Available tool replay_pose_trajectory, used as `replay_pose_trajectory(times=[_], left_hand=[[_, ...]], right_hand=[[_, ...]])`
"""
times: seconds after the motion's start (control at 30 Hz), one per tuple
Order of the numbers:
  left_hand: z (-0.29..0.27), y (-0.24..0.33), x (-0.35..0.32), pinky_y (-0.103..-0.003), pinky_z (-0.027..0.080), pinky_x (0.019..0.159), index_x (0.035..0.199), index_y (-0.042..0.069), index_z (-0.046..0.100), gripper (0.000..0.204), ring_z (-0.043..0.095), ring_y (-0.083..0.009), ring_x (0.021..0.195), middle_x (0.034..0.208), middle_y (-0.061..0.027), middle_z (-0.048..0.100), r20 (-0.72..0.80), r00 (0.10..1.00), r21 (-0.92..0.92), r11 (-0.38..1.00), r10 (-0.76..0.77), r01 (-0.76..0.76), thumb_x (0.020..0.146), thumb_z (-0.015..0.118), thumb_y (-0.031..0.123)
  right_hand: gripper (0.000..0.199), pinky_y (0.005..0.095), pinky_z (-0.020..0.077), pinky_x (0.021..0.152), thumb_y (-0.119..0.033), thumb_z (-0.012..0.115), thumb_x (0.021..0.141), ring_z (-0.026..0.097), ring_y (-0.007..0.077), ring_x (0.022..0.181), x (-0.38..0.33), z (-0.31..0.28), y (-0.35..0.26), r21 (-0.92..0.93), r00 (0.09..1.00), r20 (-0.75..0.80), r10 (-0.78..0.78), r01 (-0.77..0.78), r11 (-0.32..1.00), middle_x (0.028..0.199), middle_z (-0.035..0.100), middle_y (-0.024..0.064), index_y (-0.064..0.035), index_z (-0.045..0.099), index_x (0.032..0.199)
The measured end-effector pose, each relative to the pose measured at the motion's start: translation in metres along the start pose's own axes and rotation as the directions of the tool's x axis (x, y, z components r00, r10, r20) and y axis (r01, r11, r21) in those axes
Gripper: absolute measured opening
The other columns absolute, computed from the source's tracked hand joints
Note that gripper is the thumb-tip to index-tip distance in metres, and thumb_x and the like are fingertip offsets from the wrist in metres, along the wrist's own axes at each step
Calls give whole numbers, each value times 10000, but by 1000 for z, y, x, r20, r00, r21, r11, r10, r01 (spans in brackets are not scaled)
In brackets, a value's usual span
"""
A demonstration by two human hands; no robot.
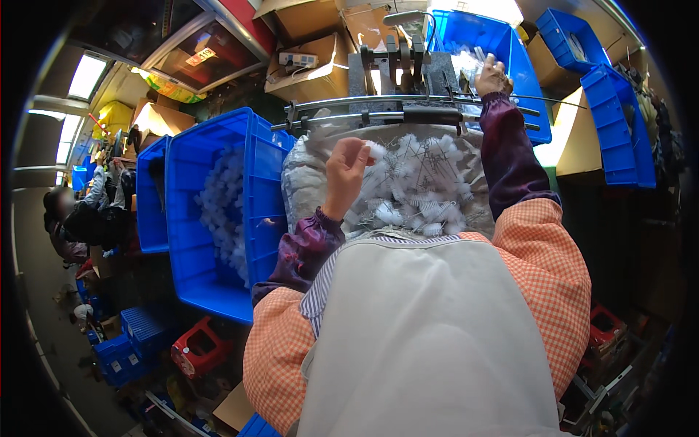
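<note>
My left hand [344, 175] is raised over the left side of a heap of small white fluffy pieces mixed with thin wire-like stems and clear comb-like strips [419, 182]. Its fingers are curled together; what they hold, if anything, is too small to make out. The heap lies on a greyish cloth [306, 178] right in front of me. My right hand [493, 76] reaches to the far right, at a blue bin [524, 65] with pale, clear pieces [466, 62] in it. Those fingers are bent closed near the pieces, and their contents cannot be made out.
A machine with metal rods [378, 109] stands beyond the heap. At left, a large blue crate [211, 284] holds white fluffy pieces. More blue crates [619, 127] are at right. Cardboard boxes [309, 69] stand behind, a red stool [200, 348] at lower left. Another person [91, 218] works far left.
</note>
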State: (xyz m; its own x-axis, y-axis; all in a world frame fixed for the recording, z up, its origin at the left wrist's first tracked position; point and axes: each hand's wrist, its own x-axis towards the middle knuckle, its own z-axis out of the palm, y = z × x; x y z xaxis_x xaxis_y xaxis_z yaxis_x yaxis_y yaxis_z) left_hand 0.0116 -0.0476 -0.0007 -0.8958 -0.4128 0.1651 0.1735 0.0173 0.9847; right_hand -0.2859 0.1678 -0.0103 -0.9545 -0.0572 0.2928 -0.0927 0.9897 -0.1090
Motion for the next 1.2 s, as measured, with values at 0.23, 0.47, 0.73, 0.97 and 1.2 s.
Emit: replay_pose_trajectory(times=[0.23, 0.47, 0.73, 0.97, 1.2], left_hand=[[23, -1, 22, -215, 509, 696, 969, -23, 548, 141, 606, -99, 777, 861, -59, 616, 91, 996, -35, 999, -20, 24, 857, 574, 58], [-34, -65, 31, -359, 441, 858, 1166, 8, 479, 400, 551, -314, 1002, 1102, -186, 561, 248, 962, 817, 559, -114, -144, 838, 571, 217], [-37, -84, 41, -487, 343, 942, 1234, 85, 441, 498, 420, -351, 1149, 1239, -163, 457, 230, 916, 956, 252, -327, -151, 793, 580, 268], [-39, -92, 32, -455, 369, 868, 1107, 125, 532, 357, 507, -322, 1025, 1055, -124, 552, 178, 928, 977, 174, -326, -127, 777, 594, 248], [-34, -77, 24, -462, 402, 802, 942, 139, 613, 173, 509, -327, 981, 968, -129, 550, 219, 936, 955, 257, -274, -148, 799, 536, 200]], right_hand=[[396, 263, 439, 782, -190, 514, 903, 517, 119, 903, -116, -41, -66, 984, 333, 177, -926, -39, 174, 1045, 585, 83, -31, 438, 1257], [204, 391, 451, 795, -203, 496, 842, 562, 301, 940, -34, 28, -51, 415, 903, -35, -428, 403, 816, 964, 593, 99, -115, 601, 993], [221, 406, 400, 856, -232, 469, 856, 489, 256, 1046, -17, 52, -63, 94, 904, 89, -419, 411, 907, 1041, 583, 43, -158, 586, 1028], [231, 395, 342, 888, -267, 448, 869, 469, 233, 1077, -10, 60, -63, 139, 895, 92, -437, 422, 896, 1068, 581, 18, -176, 591, 1025], [261, 428, 276, 925, -316, 487, 847, 453, 202, 1120, -6, 54, -60, 37, 945, 205, -253, 251, 967, 1111, 586, -34, -206, 610, 1049]])
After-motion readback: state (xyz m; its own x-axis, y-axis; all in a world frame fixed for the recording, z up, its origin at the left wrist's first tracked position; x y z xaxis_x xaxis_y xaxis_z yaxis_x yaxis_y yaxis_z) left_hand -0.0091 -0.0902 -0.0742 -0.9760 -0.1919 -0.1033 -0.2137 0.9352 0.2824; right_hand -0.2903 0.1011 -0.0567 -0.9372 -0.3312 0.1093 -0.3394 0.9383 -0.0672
